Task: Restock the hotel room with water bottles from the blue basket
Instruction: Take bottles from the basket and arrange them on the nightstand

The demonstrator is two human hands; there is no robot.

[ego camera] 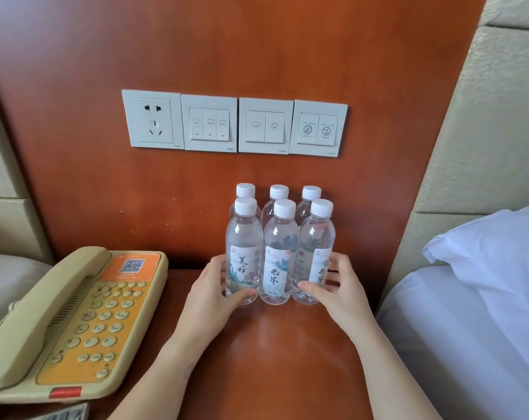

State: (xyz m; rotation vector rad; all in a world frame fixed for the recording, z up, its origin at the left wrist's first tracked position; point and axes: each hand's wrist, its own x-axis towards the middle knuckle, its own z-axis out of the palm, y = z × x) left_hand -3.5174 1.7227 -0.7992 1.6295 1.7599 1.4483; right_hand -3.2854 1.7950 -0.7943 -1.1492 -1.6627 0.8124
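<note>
- Reddish-brown glossy wood panelling (257, 56) fills the background, and a worktop (272, 359) of the same wood runs along the bottom centre of the frame.
- Six clear plastic water bottles with white screw caps (279, 256) stand upright at the centre of the frame, at the back of the worktop against the panelling. They form two rows of three, packed side by side.
- The left hand (210, 294) grips the front-left bottle (244, 256) low on its body, its thumb across the front and its fingers (219, 263) curled round the outer side.
- The right hand (340, 294) grips the front-right bottle (316, 253) the same way, with its thumb on the label.
- A beige corded telephone with an orange keypad face (75, 322) sits at the lower left, well apart from the bottles.
- A white wall socket (152, 119) and three white switch plates (266, 125) form a row on the panelling above the bottles.
- A white pillow (484, 237) lies on a white bed sheet (469, 344) at the right edge, below beige padded wall panels (484, 116).
</note>
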